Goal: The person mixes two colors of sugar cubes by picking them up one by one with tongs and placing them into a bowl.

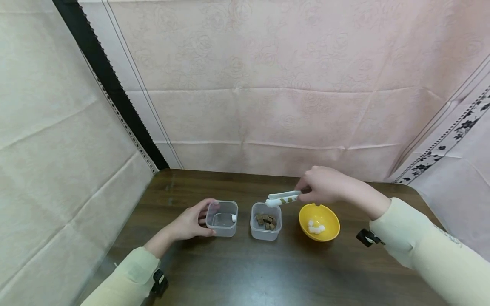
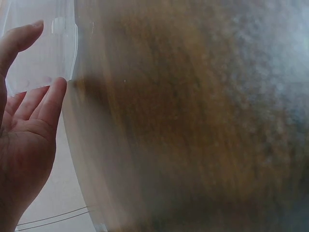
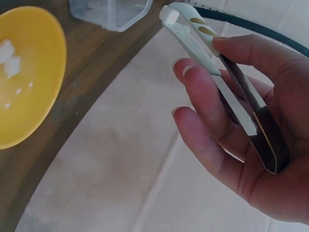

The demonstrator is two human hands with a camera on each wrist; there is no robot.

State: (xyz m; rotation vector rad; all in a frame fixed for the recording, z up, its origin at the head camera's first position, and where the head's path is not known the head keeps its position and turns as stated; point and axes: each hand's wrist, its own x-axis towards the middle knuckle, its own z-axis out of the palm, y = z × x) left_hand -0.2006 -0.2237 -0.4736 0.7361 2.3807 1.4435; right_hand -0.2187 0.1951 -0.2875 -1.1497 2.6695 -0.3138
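Note:
My left hand (image 1: 192,220) holds a clear plastic container (image 1: 226,232) by its left side, thumb and fingers spread along the walls. One small white cube (image 1: 234,218) is inside it, near the right wall. With my right hand (image 1: 325,185) I pinch small tongs (image 3: 199,54) with pale, leaf-patterned tips and dark metal arms. A white cube (image 3: 169,15) is caught at their tips in the right wrist view. In the head view the tongs reach over the back of a second clear container (image 1: 264,234), which holds several brown chunks (image 1: 266,221).
To the right, below my right hand, a yellow bowl (image 1: 333,227) stands with several white cubes (image 1: 316,229) in it. All of this is on a dark wooden table (image 1: 245,272). Pale patterned cloth (image 1: 268,119) hangs behind the table and along its sides.

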